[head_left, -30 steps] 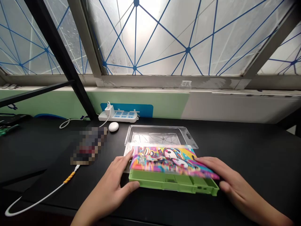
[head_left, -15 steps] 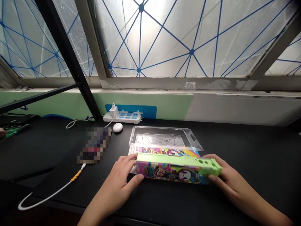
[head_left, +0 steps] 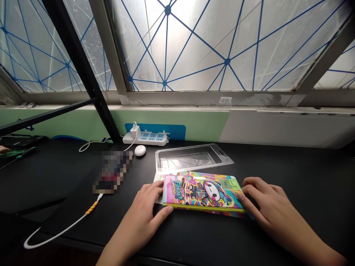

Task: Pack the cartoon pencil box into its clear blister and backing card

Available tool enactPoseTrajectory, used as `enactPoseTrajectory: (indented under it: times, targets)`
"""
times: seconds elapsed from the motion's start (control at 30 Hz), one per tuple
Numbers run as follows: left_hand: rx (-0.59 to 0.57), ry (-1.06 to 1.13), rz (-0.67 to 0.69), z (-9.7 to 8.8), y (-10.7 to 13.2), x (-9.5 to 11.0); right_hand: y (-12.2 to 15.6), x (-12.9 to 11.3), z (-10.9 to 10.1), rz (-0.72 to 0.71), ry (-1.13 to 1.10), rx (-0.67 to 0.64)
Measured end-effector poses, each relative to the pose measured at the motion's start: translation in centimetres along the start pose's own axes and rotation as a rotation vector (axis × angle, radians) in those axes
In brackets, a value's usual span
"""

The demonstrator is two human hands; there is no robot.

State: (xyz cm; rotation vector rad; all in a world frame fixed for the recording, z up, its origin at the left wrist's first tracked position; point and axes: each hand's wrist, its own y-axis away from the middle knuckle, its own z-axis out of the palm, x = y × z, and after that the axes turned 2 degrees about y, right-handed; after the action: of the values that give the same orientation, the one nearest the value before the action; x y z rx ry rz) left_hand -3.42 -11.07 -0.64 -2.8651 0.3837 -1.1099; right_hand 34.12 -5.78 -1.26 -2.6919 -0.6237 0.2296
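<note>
A colourful pencil case (head_left: 201, 192) with a cartoon character on its top lies flat in front of me. It has a yellow-green side strip and a light green panel near its right end. My left hand (head_left: 146, 208) grips the left end, thumb at the front corner and fingers at the side. At the opposite end, my right hand (head_left: 266, 201) holds the case between thumb and bent fingers. Beneath and behind the case, a printed sheet (head_left: 158, 178) shows partly. A clear plastic blister tray (head_left: 226, 159) lies just beyond, tilted a little.
To the left is a pixelated flat device (head_left: 113, 173) with a white cable (head_left: 65, 229). Farther back are a round white case (head_left: 140, 150) and a power strip (head_left: 146, 137). A black metal post (head_left: 83, 70) rises at the left. Another person's hand (head_left: 3, 149) shows at the far left.
The pencil case has turned from standing on its side, green edge up, to lying with its printed face up. The clear tray has shifted and rotated slightly. Both hands stay at the ends.
</note>
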Motion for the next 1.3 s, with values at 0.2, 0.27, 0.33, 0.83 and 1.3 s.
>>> enactPoseTrajectory:
  times: [0.2, 0.27, 0.33, 0.83, 1.3]
  targets:
    - [0.058, 0.058, -0.061, 0.3, 0.3, -0.5, -2.3, -2.2, -0.3, -0.104, 0.144, 0.162]
    - [0.050, 0.070, -0.058, 0.3, 0.3, -0.7, -3.5, -3.8, -0.2, -0.168, 0.074, 0.098]
    - [0.042, 0.085, -0.061, 0.3, 0.3, -0.8, -4.7, -5.4, 0.1, -0.215, 0.014, 0.027]
    - [-0.008, 0.092, -0.018, -0.1, 0.1, -0.7, -7.1, -9.0, 2.7, -0.198, -0.153, -0.030]
    - [-0.056, 0.269, -0.097, -1.4, 0.4, -0.3, -4.7, -9.9, -2.4, -0.453, -0.167, 0.312]
